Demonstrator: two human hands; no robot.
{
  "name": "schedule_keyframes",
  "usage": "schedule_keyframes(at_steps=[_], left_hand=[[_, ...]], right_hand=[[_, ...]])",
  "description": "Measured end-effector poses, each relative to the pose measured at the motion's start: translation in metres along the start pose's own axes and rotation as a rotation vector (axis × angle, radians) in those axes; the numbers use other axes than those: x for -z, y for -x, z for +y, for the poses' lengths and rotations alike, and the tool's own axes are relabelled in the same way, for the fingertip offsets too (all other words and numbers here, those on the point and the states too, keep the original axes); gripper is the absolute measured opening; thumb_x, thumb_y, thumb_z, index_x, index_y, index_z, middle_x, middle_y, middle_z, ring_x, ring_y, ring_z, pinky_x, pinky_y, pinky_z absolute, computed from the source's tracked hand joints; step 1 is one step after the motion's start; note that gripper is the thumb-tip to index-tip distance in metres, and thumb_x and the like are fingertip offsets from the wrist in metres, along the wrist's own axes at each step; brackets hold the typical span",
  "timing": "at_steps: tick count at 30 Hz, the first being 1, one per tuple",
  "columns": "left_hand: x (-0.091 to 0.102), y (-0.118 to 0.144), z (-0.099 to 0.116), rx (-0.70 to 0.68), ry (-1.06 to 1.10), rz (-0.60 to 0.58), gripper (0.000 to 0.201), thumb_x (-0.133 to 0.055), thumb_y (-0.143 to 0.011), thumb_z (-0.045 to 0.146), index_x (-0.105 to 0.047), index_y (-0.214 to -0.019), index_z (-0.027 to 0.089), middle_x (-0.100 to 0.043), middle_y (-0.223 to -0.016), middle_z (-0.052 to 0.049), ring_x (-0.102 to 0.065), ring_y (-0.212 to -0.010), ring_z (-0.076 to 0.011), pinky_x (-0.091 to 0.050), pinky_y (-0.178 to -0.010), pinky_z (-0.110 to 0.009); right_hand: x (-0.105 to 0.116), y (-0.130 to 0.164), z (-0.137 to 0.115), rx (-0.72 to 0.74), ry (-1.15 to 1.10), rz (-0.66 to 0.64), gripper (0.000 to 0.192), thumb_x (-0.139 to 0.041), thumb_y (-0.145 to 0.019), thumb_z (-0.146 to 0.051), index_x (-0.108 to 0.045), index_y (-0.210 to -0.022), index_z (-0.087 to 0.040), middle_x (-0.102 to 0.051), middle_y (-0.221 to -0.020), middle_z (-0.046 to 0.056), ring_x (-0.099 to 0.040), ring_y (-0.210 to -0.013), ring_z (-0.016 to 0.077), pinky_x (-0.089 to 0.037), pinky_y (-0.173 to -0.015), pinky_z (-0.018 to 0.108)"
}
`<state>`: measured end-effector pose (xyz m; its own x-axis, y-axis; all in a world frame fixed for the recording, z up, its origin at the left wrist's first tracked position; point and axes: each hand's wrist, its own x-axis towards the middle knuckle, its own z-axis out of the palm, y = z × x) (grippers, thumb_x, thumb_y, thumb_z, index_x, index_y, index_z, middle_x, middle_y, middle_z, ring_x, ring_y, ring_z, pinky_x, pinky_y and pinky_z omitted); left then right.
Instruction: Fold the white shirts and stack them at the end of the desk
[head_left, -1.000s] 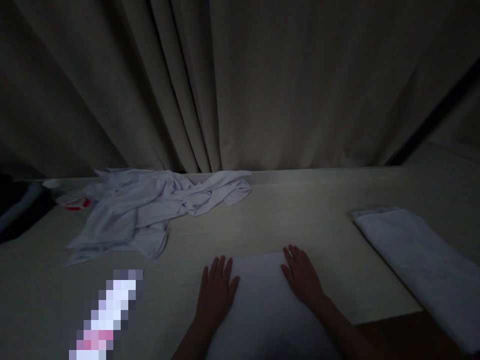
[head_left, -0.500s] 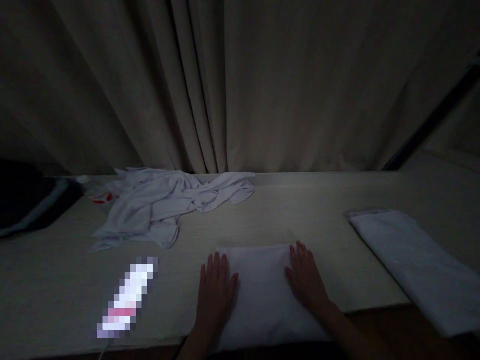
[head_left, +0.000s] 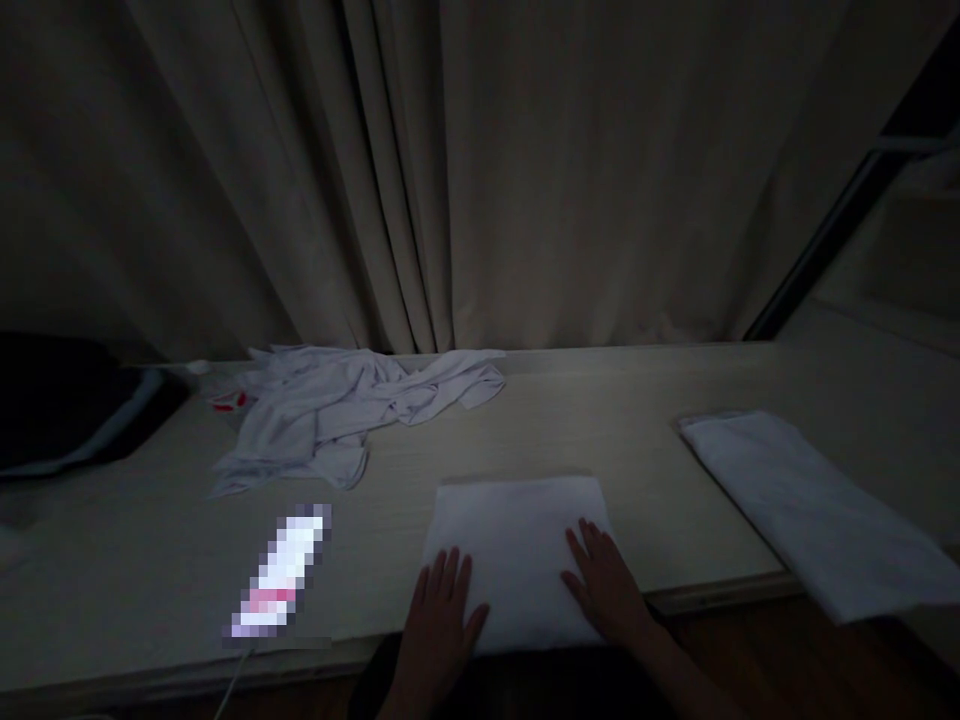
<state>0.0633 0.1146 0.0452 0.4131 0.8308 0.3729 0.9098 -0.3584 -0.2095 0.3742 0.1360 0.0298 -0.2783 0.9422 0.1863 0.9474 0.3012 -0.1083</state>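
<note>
A white folded cloth (head_left: pixel 521 560) lies flat at the table's front edge, close to my body. My left hand (head_left: pixel 442 620) rests palm down on its left side, fingers stretched forward and thumb spread inward. On its right side my right hand (head_left: pixel 604 580) lies flat, fingers apart. Neither hand grips the cloth. Whether it is a garment I cannot tell in this dim light.
A crumpled white cloth (head_left: pixel 322 410) lies at the back left, by a clear plastic bag with red print (head_left: pixel 229 402). A pixelated bright device (head_left: pixel 281 575) trails a cable. A folded white cloth (head_left: pixel 810 510) overhangs the front edge at right. Dark fabric (head_left: pixel 67 400) sits far left.
Both hands have slid back toward me along the cloth, baring more of its far part. The view has shifted slightly.
</note>
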Motion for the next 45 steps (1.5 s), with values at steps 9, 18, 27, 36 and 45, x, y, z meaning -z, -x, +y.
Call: schedule_keyframes(at_steps=[9,18,27,36,45], left_hand=[[0.002,-0.004,-0.004,0.057,0.070,-0.049,0.063,-0.041,-0.086,0.050,-0.034,-0.139,0.017,-0.043,-0.143,-0.013,-0.038,-0.133,-0.0297,-0.037,-0.106,-0.047],[-0.014,-0.077,-0.011,0.122,0.160,-0.055,0.058,-0.038,-0.088,0.046,-0.040,-0.135,0.013,-0.044,-0.142,-0.017,-0.037,-0.133,-0.0312,-0.035,-0.107,-0.049],[-0.046,-0.089,-0.024,0.150,0.175,-0.150,0.060,-0.035,-0.087,0.052,-0.033,-0.140,0.024,-0.039,-0.147,-0.009,-0.032,-0.136,-0.0298,-0.031,-0.108,-0.053],[-0.048,-0.091,-0.024,0.153,0.172,-0.178,0.062,-0.035,-0.087,0.053,-0.027,-0.142,0.025,-0.036,-0.148,-0.008,-0.026,-0.139,-0.0295,-0.027,-0.111,-0.054],[-0.006,-0.083,-0.020,0.216,0.110,-0.043,0.061,-0.038,-0.087,0.047,-0.039,-0.136,0.010,-0.039,-0.145,-0.019,-0.027,-0.137,-0.0356,-0.029,-0.109,-0.053]], right_hand=[[-0.002,0.001,0.002,0.007,-0.014,-0.017,0.064,-0.035,-0.090,-0.056,-0.033,-0.142,-0.019,-0.026,-0.149,0.016,-0.022,-0.138,0.0295,-0.024,-0.111,0.048],[0.015,-0.058,0.000,-0.048,0.020,0.069,0.061,-0.032,-0.093,-0.051,-0.034,-0.141,-0.013,-0.025,-0.150,0.016,-0.017,-0.140,0.0287,-0.019,-0.113,0.049],[-0.012,-0.080,0.022,-0.066,0.018,0.030,0.062,-0.033,-0.092,-0.053,-0.024,-0.145,-0.021,-0.022,-0.152,0.010,-0.017,-0.140,0.0266,-0.019,-0.113,0.049],[-0.018,-0.084,0.024,-0.051,0.031,0.008,0.065,-0.033,-0.091,-0.054,-0.019,-0.146,-0.023,-0.022,-0.152,0.010,-0.018,-0.140,0.0268,-0.018,-0.113,0.049],[0.016,-0.067,0.011,-0.010,0.036,0.130,0.064,-0.033,-0.093,-0.048,-0.015,-0.147,-0.019,-0.012,-0.154,0.012,-0.010,-0.141,0.0281,-0.018,-0.113,0.051]])
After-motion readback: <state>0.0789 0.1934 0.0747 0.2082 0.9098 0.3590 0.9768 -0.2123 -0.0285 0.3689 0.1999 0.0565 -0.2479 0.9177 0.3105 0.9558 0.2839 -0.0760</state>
